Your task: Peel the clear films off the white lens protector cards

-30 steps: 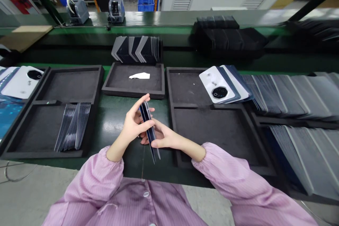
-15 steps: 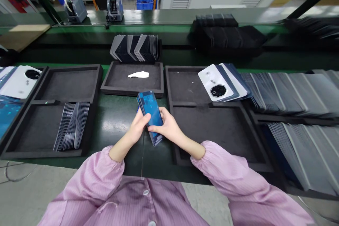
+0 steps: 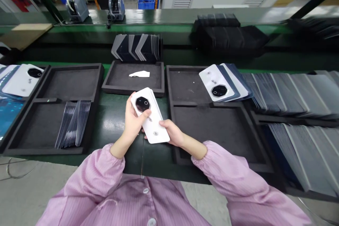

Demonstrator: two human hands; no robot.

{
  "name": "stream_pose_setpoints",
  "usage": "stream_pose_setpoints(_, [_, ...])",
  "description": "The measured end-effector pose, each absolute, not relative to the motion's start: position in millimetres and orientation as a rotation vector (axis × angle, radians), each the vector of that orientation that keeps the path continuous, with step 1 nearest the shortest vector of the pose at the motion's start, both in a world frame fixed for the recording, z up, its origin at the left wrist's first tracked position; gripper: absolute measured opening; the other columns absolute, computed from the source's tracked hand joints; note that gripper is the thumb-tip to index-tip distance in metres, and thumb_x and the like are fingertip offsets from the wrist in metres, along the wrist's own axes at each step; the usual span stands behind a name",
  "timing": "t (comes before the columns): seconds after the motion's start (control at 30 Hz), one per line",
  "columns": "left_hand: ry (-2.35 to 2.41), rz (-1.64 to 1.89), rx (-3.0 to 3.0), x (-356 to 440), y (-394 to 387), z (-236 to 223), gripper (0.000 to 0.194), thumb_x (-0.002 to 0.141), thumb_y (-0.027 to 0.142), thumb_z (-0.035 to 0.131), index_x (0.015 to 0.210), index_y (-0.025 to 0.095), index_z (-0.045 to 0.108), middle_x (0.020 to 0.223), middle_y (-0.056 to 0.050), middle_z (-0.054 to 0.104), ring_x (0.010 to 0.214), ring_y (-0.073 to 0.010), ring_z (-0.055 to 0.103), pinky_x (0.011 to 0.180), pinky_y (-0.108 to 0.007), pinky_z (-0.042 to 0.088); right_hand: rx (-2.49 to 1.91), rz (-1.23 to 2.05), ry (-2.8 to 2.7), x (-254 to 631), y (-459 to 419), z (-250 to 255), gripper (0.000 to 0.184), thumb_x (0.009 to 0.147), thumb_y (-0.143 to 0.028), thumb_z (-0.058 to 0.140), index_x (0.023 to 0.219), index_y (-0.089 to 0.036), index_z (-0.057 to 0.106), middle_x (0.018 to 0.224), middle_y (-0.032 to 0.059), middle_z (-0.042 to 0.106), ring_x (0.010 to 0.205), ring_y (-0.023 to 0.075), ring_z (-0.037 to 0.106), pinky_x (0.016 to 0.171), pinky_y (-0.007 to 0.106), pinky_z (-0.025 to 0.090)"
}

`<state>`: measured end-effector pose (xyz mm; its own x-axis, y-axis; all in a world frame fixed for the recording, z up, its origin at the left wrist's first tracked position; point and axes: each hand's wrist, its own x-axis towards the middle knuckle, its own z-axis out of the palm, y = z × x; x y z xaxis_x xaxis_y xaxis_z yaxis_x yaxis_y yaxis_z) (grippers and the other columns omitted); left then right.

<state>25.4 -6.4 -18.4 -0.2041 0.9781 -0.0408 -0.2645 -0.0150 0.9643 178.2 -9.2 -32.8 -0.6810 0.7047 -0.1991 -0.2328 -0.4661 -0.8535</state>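
A small stack of white phone-shaped panels tilts above the green bench, its top one printed with a black octagonal camera area near the far end. My left hand grips the stack's left side, thumb across the top face beside the camera print. On the lower right edge, my right hand is closed, thumb on top and fingers partly hidden beneath. More white panels lie overlapped on the dark foam tray at the right.
A smaller foam tray holds a white scrap; upright panels stand behind it. The left tray carries a fanned row of thin panels. Grey panels fill the far right. Tape dispensers stand at the back.
The stack between my hands has turned over, from its blue face to its white face with the camera print. My left hand now sits farther up its side.
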Motion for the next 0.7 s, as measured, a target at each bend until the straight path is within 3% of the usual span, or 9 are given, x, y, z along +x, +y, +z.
stream_pose_setpoints(0.1, [1.195,1.48,0.691,24,-2,-17,0.055,0.058,0.037,0.092,0.101,0.018,0.063,0.097,-0.005,0.073,0.088,-0.0222,0.07,0.08,-0.032,0.055,-0.94,1.896,-1.258,179,-6,-32,0.045,0.078,-0.055,0.073,0.105,-0.02,0.06,0.088,0.0035,0.065,0.079,0.0191,0.059,0.071,0.03,0.046])
stream_pose_setpoints(0.2, [1.057,1.359,0.466,23,0,-14,0.044,0.061,0.043,0.086,0.091,0.017,0.067,0.088,-0.006,0.075,0.086,-0.0264,0.072,0.082,-0.038,0.057,-0.943,1.76,-1.336,179,-3,-33,0.043,0.078,-0.052,0.077,0.1,-0.022,0.057,0.084,-0.0005,0.062,0.072,0.0154,0.056,0.064,0.026,0.044])
stream_pose_setpoints(0.3, [0.785,1.223,0.458,24,-3,-8,0.049,0.074,0.055,0.065,0.102,0.016,0.07,0.11,-0.014,0.076,0.116,-0.0374,0.066,0.099,-0.05,0.051,-0.833,1.824,-1.232,177,-3,-36,0.05,0.078,-0.056,0.077,0.108,-0.022,0.055,0.097,0.0018,0.063,0.079,0.0162,0.06,0.069,0.026,0.048])
stream_pose_setpoints(0.4, [0.61,1.161,0.577,25,-8,-4,0.06,0.078,0.058,0.051,0.116,0.015,0.068,0.132,-0.016,0.068,0.139,-0.0407,0.047,0.113,-0.057,0.039,-0.773,1.839,-1.239,176,-5,-38,0.057,0.08,-0.056,0.076,0.121,-0.024,0.053,0.115,0.0054,0.064,0.096,0.02,0.063,0.082,0.03,0.052])
stream_pose_setpoints(0.53, [0.628,1.172,0.607,26,-10,-7,0.064,0.081,0.063,0.051,0.119,0.016,0.067,0.136,-0.016,0.066,0.142,-0.0396,0.044,0.115,-0.055,0.037,-0.761,1.828,-1.325,177,-7,-36,0.061,0.084,-0.057,0.071,0.131,-0.024,0.05,0.124,0.0079,0.065,0.112,0.0247,0.062,0.096,0.037,0.051])
stream_pose_setpoints(0.7, [0.663,1.192,0.571,27,-7,-10,0.064,0.08,0.066,0.061,0.118,0.015,0.067,0.135,-0.017,0.066,0.139,-0.0398,0.049,0.112,-0.053,0.043,-0.756,1.826,-1.358,178,-7,-33,0.07,0.087,-0.058,0.068,0.143,-0.025,0.043,0.141,0.0084,0.056,0.131,0.0266,0.052,0.112,0.041,0.042])
